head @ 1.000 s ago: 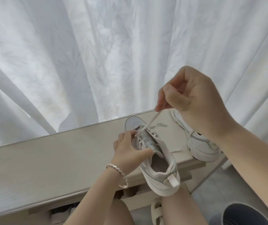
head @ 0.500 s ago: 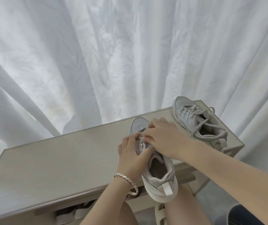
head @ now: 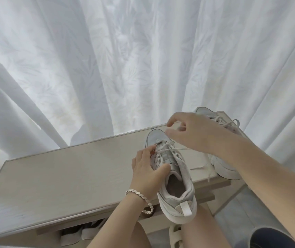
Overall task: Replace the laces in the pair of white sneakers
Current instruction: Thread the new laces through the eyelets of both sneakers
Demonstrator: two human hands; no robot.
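On my feed the left hand (head: 148, 170) grips the near sneaker (head: 177, 187), thumb pressed against the tongue and fingers (head: 147, 151) curled onto the eyelet row on the other side. That sneaker lies on the pale worktop (head: 71, 176), its toe towards the white curtain (head: 107, 59) and its heel hanging over the front edge above a bare knee. The right hand (head: 189, 134) hovers just over the toe, fingers (head: 172, 120) curled, forefinger and thumb a little apart; I cannot tell whether they are pinching anything. A lace (head: 180, 148) runs taut from the upper eyelets off to the right, passing beneath that hand. A loose lace end (head: 198, 167) lies on the worktop between the two shoes. The far sneaker (head: 223, 169), laced, sits at the right-hand corner, partly hidden behind the right forearm. I can see a silver bracelet (head: 139, 194) on the left wrist.
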